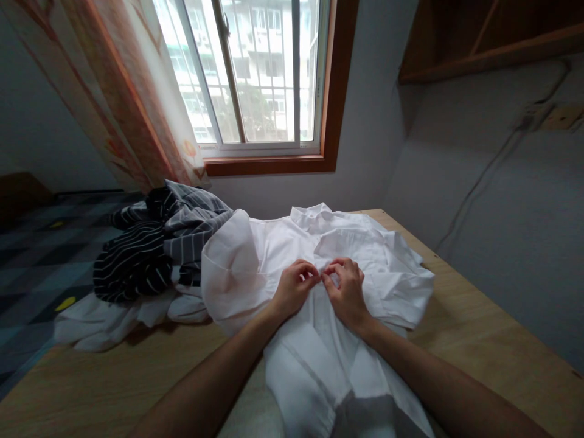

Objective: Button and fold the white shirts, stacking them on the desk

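A white collared shirt (283, 240) lies spread over the wooden table, its collar at the far side and its lower part draped toward me. At the middle of its front, my left hand (296, 285) pinches the fabric between thumb and fingertips. Close beside it, almost touching, my right hand (344, 287) makes a like pinch on the shirt's front edge. Any button between the fingertips is too small to make out. The sleeves lie bunched at both sides.
Left of the shirt is a heap of striped dark and grey clothes (137, 255) with white cloth under it. The wooden table (479, 340) meets a checked bed (27, 274) on the left. A window (264, 73), curtain (137, 91) and wall shelf (493, 61) stand beyond.
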